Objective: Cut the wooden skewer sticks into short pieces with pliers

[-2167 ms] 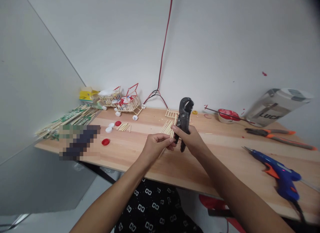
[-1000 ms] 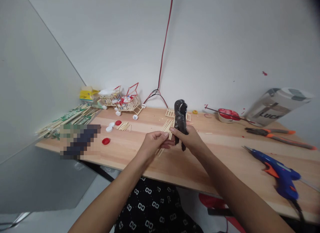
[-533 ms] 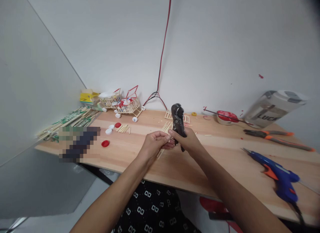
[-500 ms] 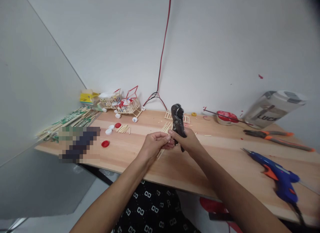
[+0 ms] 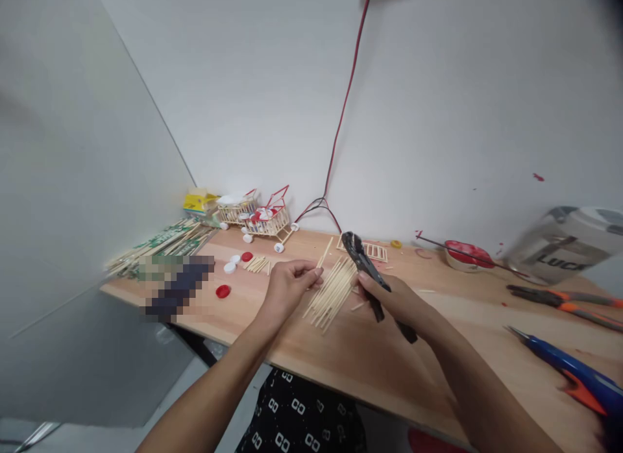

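Note:
My left hand (image 5: 294, 285) is closed, with thumb and fingers pinching a thin wooden stick (image 5: 326, 250) that points up and away. In my right hand (image 5: 389, 294) is a black plier-like tool (image 5: 363, 261), its head tilted toward the upper left and its handles apart. A loose bundle of pale wooden sticks (image 5: 331, 297) lies on the table between the hands. Behind the tool, a small ladder-like stick frame (image 5: 376, 252) rests flat, partly covered.
Two small stick carts (image 5: 267, 224) with white wheels stand at the back left. Red cap (image 5: 223, 291), short sticks (image 5: 257, 265) and packaged skewers (image 5: 156, 245) lie left. Rightward are a red paint cup (image 5: 470, 255), orange-handled pliers (image 5: 559, 300) and a blue glue gun (image 5: 564, 362).
My hands have moved apart; the tool has tipped left and its handles have spread. The stick in my left hand now shows, and the bundle is more exposed. The view has shifted.

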Tool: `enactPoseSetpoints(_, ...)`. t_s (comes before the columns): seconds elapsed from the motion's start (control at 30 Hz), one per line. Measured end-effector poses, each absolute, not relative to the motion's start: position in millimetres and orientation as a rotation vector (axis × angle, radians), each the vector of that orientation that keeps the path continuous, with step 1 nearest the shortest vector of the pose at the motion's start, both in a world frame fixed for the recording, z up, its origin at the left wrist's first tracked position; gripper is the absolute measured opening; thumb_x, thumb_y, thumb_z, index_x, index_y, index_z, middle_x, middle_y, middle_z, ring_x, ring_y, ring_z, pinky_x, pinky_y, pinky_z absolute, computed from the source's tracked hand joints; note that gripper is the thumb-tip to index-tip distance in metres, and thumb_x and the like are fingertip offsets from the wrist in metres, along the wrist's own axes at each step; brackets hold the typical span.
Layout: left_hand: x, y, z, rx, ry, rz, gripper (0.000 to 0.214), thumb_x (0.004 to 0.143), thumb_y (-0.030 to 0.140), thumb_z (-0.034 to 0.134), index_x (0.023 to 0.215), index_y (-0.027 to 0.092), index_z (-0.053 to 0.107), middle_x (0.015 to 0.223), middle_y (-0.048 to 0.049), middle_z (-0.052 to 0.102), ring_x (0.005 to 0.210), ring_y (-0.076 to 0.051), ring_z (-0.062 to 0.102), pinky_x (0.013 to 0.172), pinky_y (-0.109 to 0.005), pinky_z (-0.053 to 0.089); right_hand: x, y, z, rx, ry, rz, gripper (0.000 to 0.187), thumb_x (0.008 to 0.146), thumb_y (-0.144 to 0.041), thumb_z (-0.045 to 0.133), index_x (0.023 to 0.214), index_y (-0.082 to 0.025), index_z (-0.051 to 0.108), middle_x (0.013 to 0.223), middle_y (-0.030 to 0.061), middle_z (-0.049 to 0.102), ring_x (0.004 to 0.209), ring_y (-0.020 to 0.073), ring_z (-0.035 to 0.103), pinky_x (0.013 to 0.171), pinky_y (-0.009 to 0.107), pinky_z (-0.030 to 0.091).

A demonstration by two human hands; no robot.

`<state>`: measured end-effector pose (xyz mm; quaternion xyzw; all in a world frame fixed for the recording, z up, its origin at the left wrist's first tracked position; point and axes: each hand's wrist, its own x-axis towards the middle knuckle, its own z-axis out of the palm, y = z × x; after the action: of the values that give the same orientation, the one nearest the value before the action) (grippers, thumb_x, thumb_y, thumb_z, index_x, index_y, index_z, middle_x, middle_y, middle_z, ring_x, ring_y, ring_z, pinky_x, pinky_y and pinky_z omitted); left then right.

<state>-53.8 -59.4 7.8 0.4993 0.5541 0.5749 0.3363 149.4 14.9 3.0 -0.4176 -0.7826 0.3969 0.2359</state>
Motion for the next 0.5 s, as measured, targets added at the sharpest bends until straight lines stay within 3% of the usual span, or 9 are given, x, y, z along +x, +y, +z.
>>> enactPoseSetpoints(0.23,-61.7,-67.7,19.8,1.730,1.726,1.433,0.019,0.081,0.025,0.057,0.068,0.015,0.067,0.065,-0.0016,0.067,0.063,-0.014,0.061,0.061,-0.022,0.043,148.1,8.9,4.7,-1.078,-2.351,1.152,0.054,0.087,-0.065,0.031,0.075,-0.019,0.057,0.076,0.0045,0.064,0.070,0.0184,0.056,0.063,0.030,0.043)
enactPoseSetpoints(0.5,-46.3,-64.3,19.3,2.041,1.798,1.309,0.022,0.084,0.023,0.051,0.070,0.017,0.067,0.072,-0.0040,0.068,0.067,-0.015,0.059,0.063,-0.024,0.039,149.8,6.0,6.6,-1.008,-2.394,1.093,0.054,0.088,-0.063,0.030,0.071,-0.019,0.056,0.071,0.0029,0.061,0.065,0.0160,0.053,0.060,0.028,0.040)
